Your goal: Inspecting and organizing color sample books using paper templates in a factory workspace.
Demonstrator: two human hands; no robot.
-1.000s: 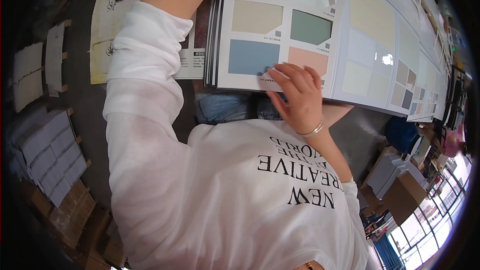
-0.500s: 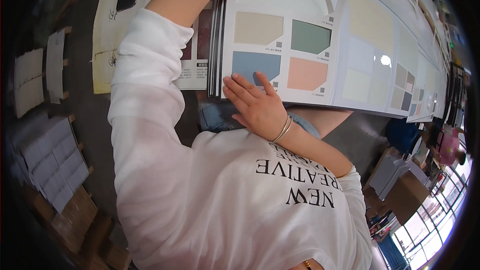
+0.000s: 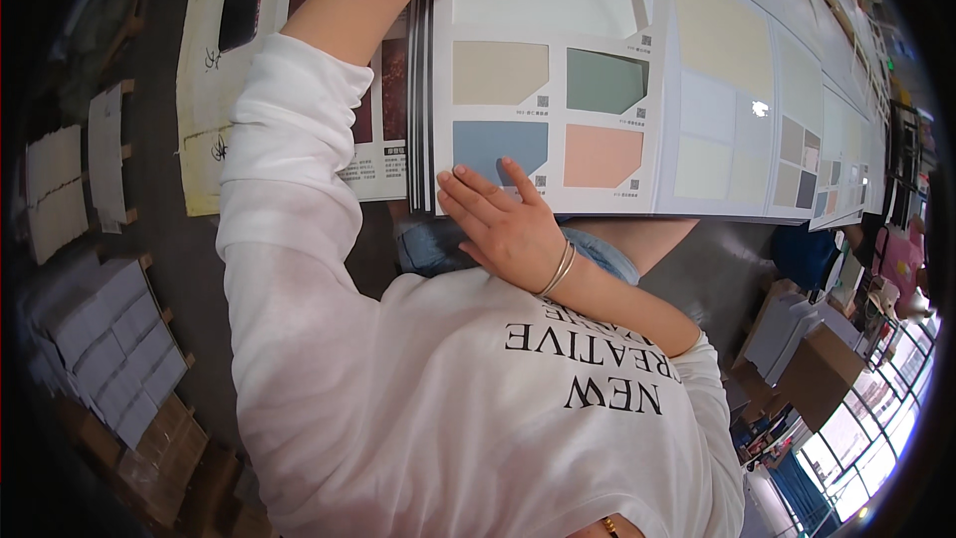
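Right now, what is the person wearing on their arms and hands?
The left sleeve is white, loose and wrinkly, bunched up near the elbow. The right sleeve is white too, and also pushed up. Thin shiny bangles circle the wrist of the right hand. That hand has no glove.

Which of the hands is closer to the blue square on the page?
Right. The right hand lies open with its fingers touching the blue square's lower edge. The left arm reaches up past the page's left side, its hand out of view.
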